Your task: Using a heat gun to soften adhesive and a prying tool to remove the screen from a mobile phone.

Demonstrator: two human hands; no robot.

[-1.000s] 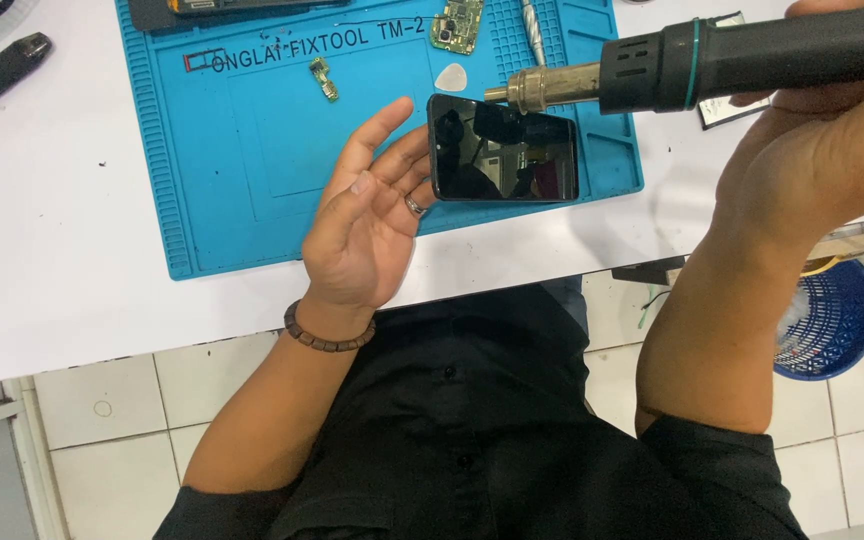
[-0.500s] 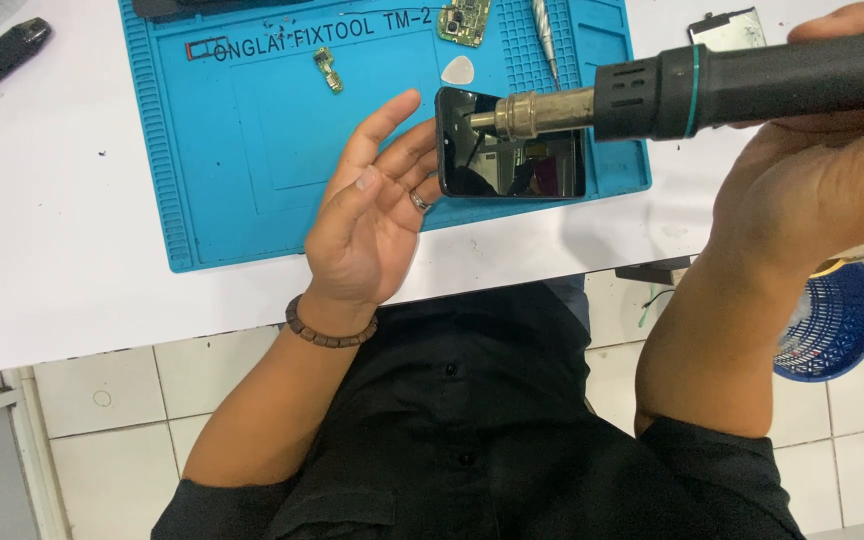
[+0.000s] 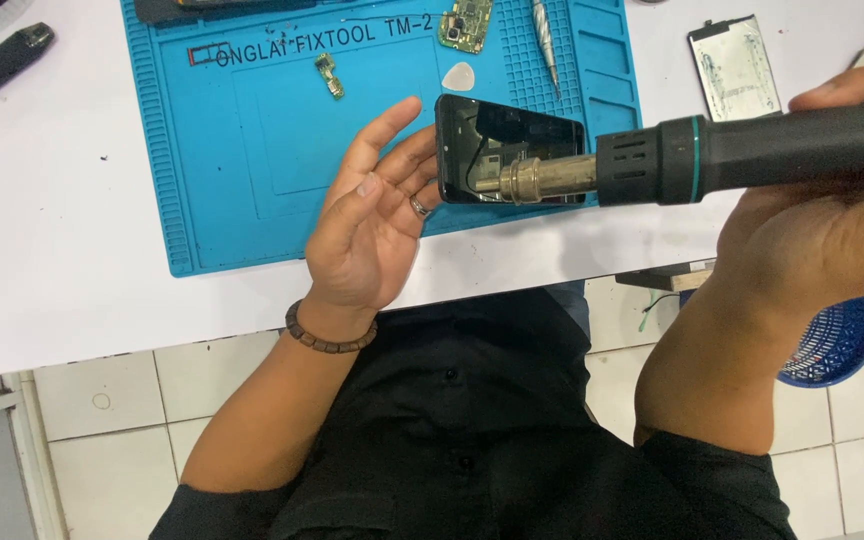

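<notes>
A: What moved just now?

B: The hot air gun (image 3: 712,160) came in lower and closer. A second ago its metal tip was up by the top edge of the phone (image 3: 509,150). Now the tip sits right over the phone's open back.

A: So what does that mean?

B: I think the heat now lands on the inside of the phone, so the warming part looks like it is under way.

A: Where is the phone?

B: On the blue mat (image 3: 252,150), near its edge at 4 o'clock. It is flat, dark and shiny, with rounded corners.

A: And the hands?

B: The right hand (image 3: 832,240) is wrapped tight around the gun's thick black handle. The left hand (image 3: 372,220) is open with fingers spread, and its fingertips touch the phone's side at 9 o'clock.

A: What is the mat like?

B: Soft-looking, rubbery, with little ridges and boxes. A small green circuit board (image 3: 466,24) lies at 12 o'clock from the phone, a white pick (image 3: 458,76) just below it.
</notes>
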